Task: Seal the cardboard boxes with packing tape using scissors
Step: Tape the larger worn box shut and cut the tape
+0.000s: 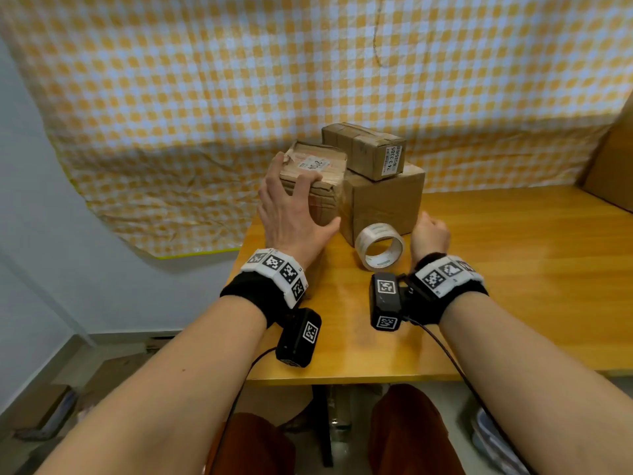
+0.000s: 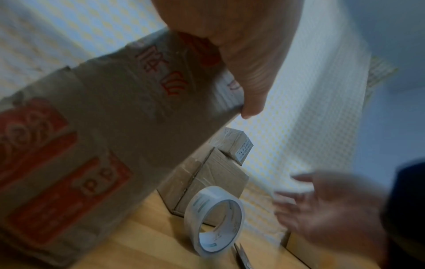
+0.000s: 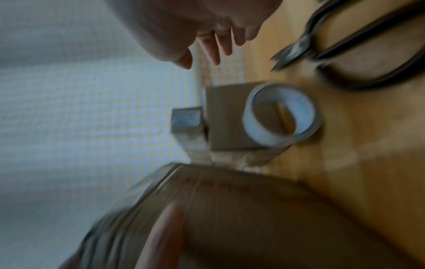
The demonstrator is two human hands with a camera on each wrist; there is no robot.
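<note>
My left hand (image 1: 305, 200) grips a worn, taped cardboard box (image 1: 317, 173) at the table's back left, fingers over its top and thumb against its near side. In the left wrist view this box (image 2: 92, 136) looks tilted. Beside it stands a larger brown box (image 1: 383, 200) with a small labelled box (image 1: 366, 150) on top. A clear tape roll (image 1: 379, 246) stands on edge in front of the larger box. My right hand (image 1: 430, 233) hovers just right of the roll, fingers spread and holding nothing. Black-handled scissors (image 3: 368, 54) lie on the table near it, hidden in the head view.
The wooden table (image 1: 513, 286) has bare surface to the right and front; its near edge (image 1: 342, 377) is close to my lap. A yellow checked cloth (image 1: 239, 97) hangs behind the boxes. A big cardboard sheet (image 1: 609, 166) leans at the far right.
</note>
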